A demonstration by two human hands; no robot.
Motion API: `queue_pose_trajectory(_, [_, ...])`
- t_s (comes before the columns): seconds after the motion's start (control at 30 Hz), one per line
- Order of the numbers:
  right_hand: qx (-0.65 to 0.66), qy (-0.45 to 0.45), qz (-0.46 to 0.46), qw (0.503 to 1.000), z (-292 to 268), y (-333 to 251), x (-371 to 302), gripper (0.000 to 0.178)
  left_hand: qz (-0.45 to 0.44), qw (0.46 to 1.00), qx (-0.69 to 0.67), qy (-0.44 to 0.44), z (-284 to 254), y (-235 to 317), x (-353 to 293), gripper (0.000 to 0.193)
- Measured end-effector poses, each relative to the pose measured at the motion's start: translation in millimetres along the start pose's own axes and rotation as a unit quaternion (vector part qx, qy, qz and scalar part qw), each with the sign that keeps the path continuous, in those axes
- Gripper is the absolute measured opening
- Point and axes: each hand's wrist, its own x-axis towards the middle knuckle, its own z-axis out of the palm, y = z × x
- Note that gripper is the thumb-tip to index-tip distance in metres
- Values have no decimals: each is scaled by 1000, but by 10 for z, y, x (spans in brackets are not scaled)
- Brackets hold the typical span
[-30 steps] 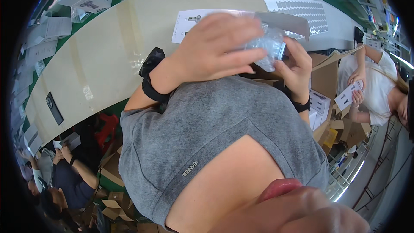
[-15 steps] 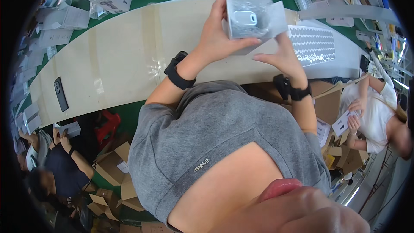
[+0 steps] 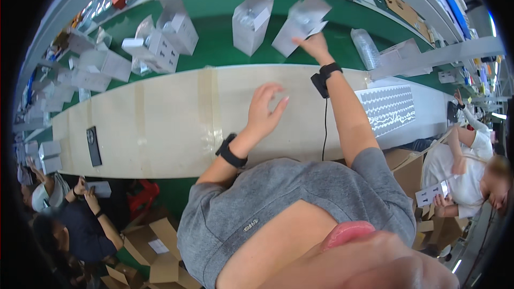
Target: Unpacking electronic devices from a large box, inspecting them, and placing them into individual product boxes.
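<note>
My right hand [image 3: 315,48] reaches far forward, its fingers around the lower right side of an open white box [image 3: 292,35] on the green surface. The box's flaps stand up; its contents are blurred, with something clear and shiny inside. Over the pale table [image 3: 176,123], my left hand [image 3: 266,109] hovers with its fingers apart, holding nothing. Just left of the held box stands another open white box [image 3: 250,29] with clear wrap inside.
More white boxes [image 3: 179,29] stand on the green surface [image 3: 214,21] at the left. A bubble-wrapped item [image 3: 365,48] lies to the right. On the table are a black phone [image 3: 93,146] and a sheet of labels [image 3: 386,108]. Co-workers sit left and right near cardboard cartons [image 3: 160,246].
The box went from between both hands over the table forward to the green surface in my right hand. My left hand let go of it and drew back. The view shifted toward the far side.
</note>
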Motion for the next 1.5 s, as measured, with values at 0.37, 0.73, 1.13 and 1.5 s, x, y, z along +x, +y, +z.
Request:
queue_pose_trajectory(0.37, [134, -218, -142, 956, -1626, -2035, -1490, 39, 1, 997, -5, -80, 248, -53, -324, 12])
queue_pose_trajectory(0.73, [-378, -35, 536, 754, -4004, -732, -4475, 70, -41, 936, 5, -349, 839, 311, -549, 14])
queue_pose_trajectory(1.13, [-476, 52, 490, 728, -3711, -537, -4738, 59, 131, 898, 26, -419, 1164, 534, -444, 8])
queue_pose_trajectory(1.5, [-152, 144, 184, 960, -3792, -2305, -3160, 57, 333, 903, -63, -263, 1227, 1779, 96, 82])
